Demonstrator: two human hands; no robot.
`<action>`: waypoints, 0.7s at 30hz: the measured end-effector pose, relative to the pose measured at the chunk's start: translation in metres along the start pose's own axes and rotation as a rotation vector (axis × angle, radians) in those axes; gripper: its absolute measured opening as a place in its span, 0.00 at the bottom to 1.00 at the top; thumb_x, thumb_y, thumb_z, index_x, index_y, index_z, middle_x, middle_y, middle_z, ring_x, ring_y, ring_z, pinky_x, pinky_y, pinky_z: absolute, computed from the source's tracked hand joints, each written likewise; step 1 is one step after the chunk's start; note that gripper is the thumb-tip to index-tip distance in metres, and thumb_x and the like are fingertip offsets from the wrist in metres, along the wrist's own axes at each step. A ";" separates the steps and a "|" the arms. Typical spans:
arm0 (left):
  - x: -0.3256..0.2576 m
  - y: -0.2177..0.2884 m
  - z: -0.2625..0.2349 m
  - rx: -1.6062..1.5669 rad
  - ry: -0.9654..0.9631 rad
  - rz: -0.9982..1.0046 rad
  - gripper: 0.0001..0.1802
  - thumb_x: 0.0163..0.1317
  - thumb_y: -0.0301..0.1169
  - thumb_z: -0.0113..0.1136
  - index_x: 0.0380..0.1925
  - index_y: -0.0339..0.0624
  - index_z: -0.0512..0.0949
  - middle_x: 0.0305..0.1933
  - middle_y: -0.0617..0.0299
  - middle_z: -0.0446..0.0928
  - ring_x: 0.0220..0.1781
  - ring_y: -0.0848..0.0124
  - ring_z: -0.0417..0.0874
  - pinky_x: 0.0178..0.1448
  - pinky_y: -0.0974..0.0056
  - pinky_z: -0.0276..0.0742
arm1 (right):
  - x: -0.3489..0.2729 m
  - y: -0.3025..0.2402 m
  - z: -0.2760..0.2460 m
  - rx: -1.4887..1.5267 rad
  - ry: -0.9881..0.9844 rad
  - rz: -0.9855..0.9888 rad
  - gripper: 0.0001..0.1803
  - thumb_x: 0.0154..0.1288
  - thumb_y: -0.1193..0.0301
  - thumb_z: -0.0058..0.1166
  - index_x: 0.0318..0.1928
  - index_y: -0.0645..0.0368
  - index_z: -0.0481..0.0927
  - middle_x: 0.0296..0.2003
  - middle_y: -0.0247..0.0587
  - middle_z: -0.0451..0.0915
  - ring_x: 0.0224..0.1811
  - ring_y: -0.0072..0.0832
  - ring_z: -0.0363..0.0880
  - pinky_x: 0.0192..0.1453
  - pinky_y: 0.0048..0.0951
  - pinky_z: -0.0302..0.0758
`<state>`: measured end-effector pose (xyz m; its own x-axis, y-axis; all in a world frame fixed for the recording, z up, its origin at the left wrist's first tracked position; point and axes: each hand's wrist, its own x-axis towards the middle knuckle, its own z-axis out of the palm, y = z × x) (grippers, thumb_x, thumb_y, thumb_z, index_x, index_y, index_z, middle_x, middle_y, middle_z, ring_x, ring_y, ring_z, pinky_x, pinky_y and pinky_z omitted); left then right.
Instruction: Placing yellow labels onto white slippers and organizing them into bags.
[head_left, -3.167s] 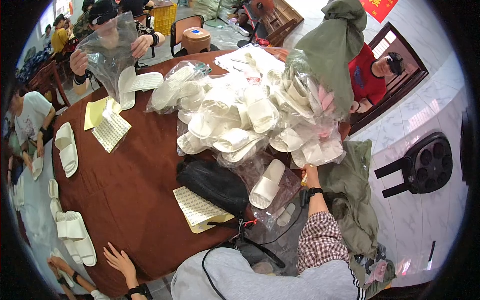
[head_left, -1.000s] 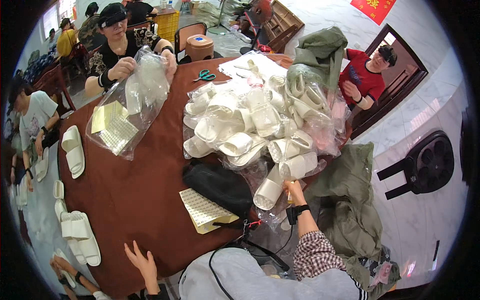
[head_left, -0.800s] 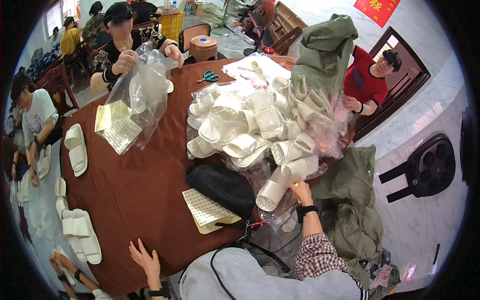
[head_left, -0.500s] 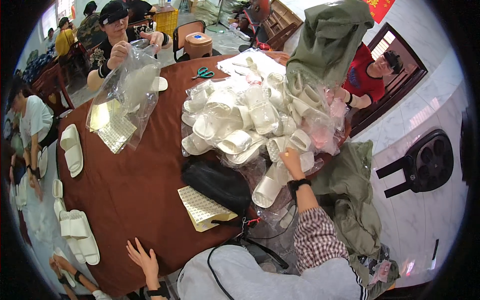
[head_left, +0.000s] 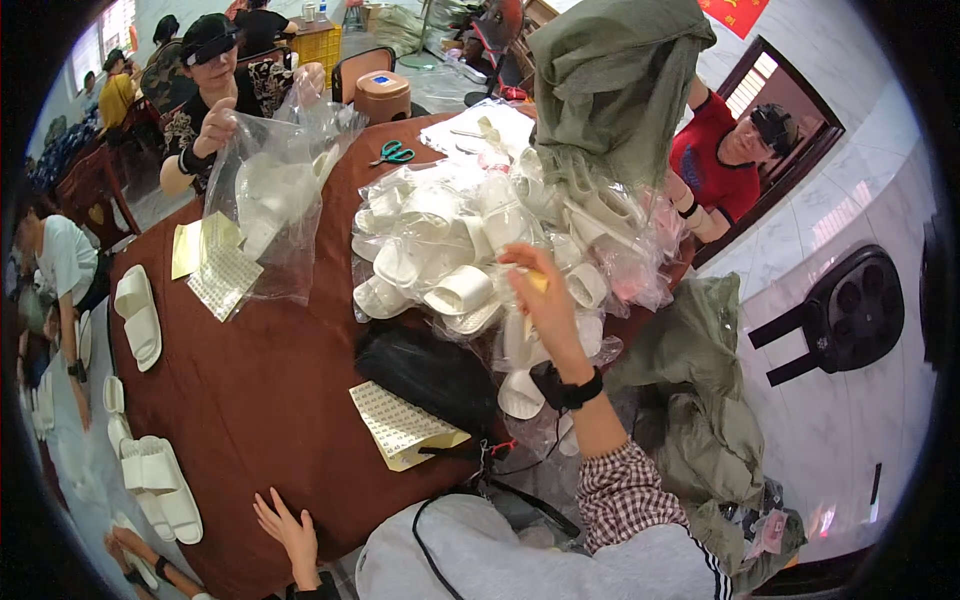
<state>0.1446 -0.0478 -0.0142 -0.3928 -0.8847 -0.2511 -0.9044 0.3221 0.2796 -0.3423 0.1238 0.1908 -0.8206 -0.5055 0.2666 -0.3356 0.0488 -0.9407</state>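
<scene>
Head view: white slippers heaped (clear-bagged).

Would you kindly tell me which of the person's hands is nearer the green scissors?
Right. The right hand is raised at the slipper pile, below the green scissors; the left hand rests at the table's near edge.

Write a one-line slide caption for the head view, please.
Right hand reaches into a pile of bagged white slippers on a brown table; left hand rests at its edge.

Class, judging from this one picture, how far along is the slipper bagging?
Done: nothing sealed shows. In hand: the right hand reaches into the heap of white slippers; the left hand rests at the table edge. Left: most of the heap, plus loose pairs.
</scene>
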 end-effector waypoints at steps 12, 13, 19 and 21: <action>0.017 0.115 -0.078 -0.439 -0.107 0.514 0.26 0.63 0.23 0.58 0.63 0.38 0.72 0.73 0.50 0.64 0.75 0.50 0.61 0.76 0.53 0.60 | -0.061 0.074 0.007 -0.609 0.097 -0.333 0.24 0.60 0.74 0.61 0.59 0.60 0.77 0.59 0.53 0.75 0.56 0.49 0.78 0.62 0.45 0.73; 0.016 0.119 -0.082 -0.442 -0.110 0.516 0.26 0.63 0.23 0.58 0.63 0.38 0.72 0.73 0.50 0.64 0.75 0.50 0.61 0.76 0.53 0.60 | -0.065 0.086 -0.019 -0.663 0.209 -0.282 0.25 0.60 0.71 0.63 0.59 0.62 0.77 0.57 0.55 0.76 0.54 0.49 0.79 0.61 0.45 0.74; 0.022 0.150 -0.098 -0.475 -0.250 0.601 0.24 0.66 0.25 0.58 0.63 0.37 0.72 0.69 0.47 0.68 0.70 0.51 0.70 0.71 0.55 0.68 | -0.086 0.119 -0.072 -0.715 0.194 0.331 0.33 0.61 0.58 0.67 0.60 0.68 0.75 0.48 0.57 0.80 0.49 0.47 0.81 0.57 0.40 0.75; 0.026 0.172 -0.093 -0.457 -0.276 0.852 0.24 0.65 0.25 0.59 0.63 0.37 0.72 0.67 0.47 0.69 0.67 0.51 0.72 0.69 0.55 0.70 | -0.081 0.143 -0.078 -0.752 0.146 0.305 0.36 0.61 0.55 0.67 0.61 0.68 0.74 0.46 0.54 0.81 0.47 0.44 0.82 0.54 0.38 0.77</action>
<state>-0.0056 -0.0464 0.1139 -0.9563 -0.2921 0.0086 -0.1762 0.5997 0.7806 -0.3600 0.2394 0.0512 -0.9604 -0.2619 0.0952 -0.2655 0.7560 -0.5983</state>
